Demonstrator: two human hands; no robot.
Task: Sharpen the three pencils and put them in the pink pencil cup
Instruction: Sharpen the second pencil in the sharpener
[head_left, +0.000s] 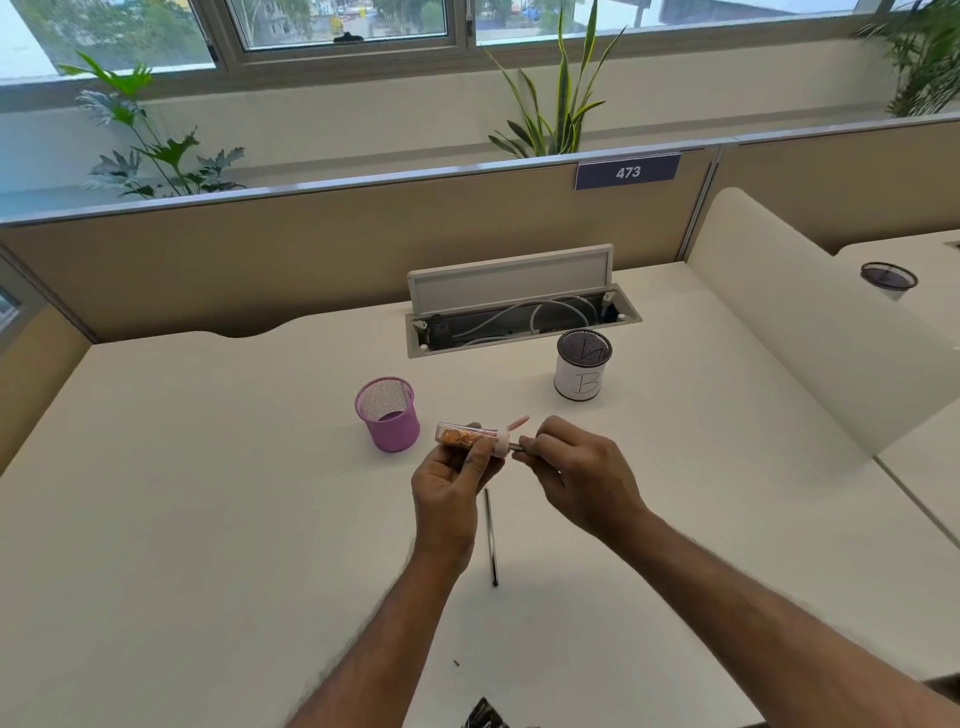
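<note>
My left hand (451, 480) grips a clear sharpener (464, 434) with a pink cap and orange shavings inside, held level above the desk. My right hand (582, 470) pinches a dark pencil (518, 446) whose tip is pushed into the sharpener's pink end; most of that pencil is hidden by my fingers. A second dark pencil (491, 538) lies on the desk just below my hands, pointing toward me. The pink mesh pencil cup (388, 414) stands upright just left of the sharpener, and I see no pencil in it.
A black mesh cup wrapped in white paper marked "B" (583, 371) stands behind and right of my hands. An open cable tray (522, 312) with white cords sits at the desk's back. A white divider (810, 332) bounds the right side. A dark scrap (483, 714) lies at the near edge.
</note>
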